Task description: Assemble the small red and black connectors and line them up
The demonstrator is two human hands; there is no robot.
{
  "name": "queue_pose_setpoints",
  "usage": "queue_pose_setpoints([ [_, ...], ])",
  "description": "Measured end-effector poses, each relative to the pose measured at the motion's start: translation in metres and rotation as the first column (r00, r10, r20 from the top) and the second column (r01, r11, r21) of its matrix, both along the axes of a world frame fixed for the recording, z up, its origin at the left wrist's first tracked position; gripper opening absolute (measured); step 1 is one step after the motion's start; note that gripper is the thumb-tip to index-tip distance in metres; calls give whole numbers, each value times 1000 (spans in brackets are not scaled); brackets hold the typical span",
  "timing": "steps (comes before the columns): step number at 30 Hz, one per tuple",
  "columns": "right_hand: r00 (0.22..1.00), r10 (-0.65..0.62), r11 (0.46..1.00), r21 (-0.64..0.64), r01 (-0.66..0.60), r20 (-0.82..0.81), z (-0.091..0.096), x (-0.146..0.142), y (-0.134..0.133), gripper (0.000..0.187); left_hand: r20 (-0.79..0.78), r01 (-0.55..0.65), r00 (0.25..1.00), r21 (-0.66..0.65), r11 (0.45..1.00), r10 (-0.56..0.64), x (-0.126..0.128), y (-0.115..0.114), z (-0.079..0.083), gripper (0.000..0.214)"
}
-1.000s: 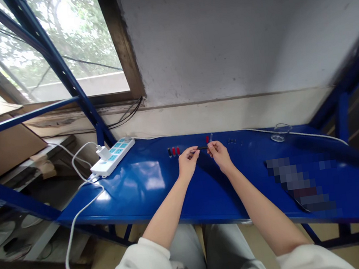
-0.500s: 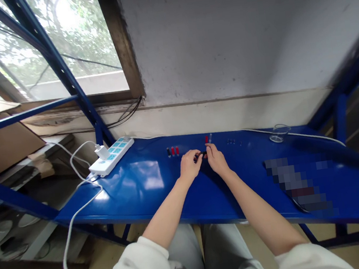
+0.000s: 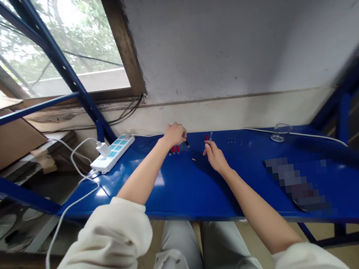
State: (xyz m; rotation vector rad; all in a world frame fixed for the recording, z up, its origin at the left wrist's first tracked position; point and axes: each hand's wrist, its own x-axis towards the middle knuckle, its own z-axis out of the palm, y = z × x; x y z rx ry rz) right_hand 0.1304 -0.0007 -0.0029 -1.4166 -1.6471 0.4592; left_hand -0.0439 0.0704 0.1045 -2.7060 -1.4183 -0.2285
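My left hand (image 3: 175, 135) reaches to the far side of the blue table, its fingers closed on a small black tube (image 3: 187, 143) with a pale or clear lower end. Just beside that hand stand small red tubes (image 3: 175, 150), partly covered by it, and a black one is mostly hidden. My right hand (image 3: 216, 156) is farther right, thumb and forefinger slightly apart with nothing visible between them. Beyond its fingertips are another red tube (image 3: 207, 137) and a clear tube (image 3: 211, 136). A tiny pale piece (image 3: 194, 159) lies on the table between my hands.
A white power strip (image 3: 112, 154) with a plug and cable lies on the left of the blue table (image 3: 187, 191). Several tiny clear pieces (image 3: 231, 140) are to the right. Farther right are a clear round container (image 3: 277, 138), a white cable and a blurred-out flat object (image 3: 297, 185).
My left hand has moved away from my right hand, up and left to the row of tubes, carrying the black tube. My right hand has stayed nearly in place.
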Motion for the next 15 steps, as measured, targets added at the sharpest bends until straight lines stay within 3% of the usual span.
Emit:
queue_pose_setpoints([
  [4, 1000, 16, 1000, 13, -16, 21, -1, 1, 1, 47, -134, -9, 991, -20, 1000, 6, -4, 8, -10, 6],
  [8, 1000, 15, 999, 34, -16, 27, 0, 1, 1, 45, -151, 5, 989, 12, 1000, -3, -7, 8, -21, 8],
  [15, 999, 20, 999, 38, -21, 32, -1, 2, 1, 43, -161, 9, 987, 5, 1000, -8, -5, 8, -24, 8],
])
